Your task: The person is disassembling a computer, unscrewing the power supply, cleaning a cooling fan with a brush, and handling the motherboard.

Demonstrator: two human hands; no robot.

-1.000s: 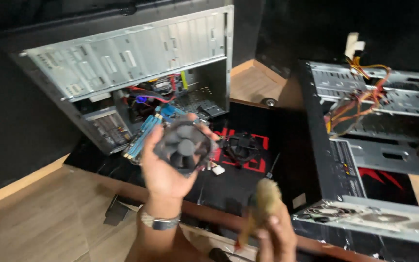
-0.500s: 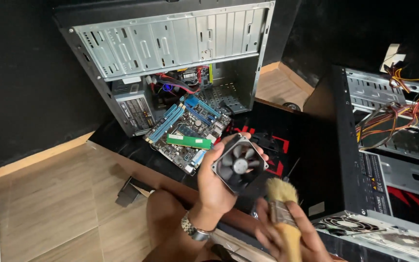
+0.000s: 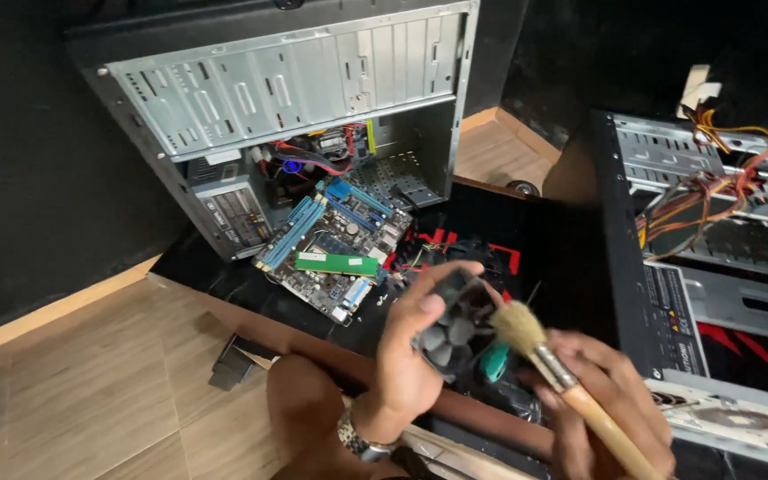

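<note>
Right hand, nearest the camera, is closed around the wooden handle of a round paint brush; the pale bristle head points up and left and touches the cooler fan. Left hand, with a metal watch at the wrist, grips that black fan by its frame, thumb over the top edge, fingers behind; the grey blades face the camera. A teal-handled tool shows just below the fan, between the two hands.

Just beyond the fan, a blue motherboard lies flat on a black and red mat, with a green memory stick resting across it. Left of the fan and lower, a small dark object lies on the wooden floor.

Behind the motherboard, farther from the fan, an open grey computer case stands with cables visible inside. To the right of the fan, a second open case shows orange and yellow wiring.
</note>
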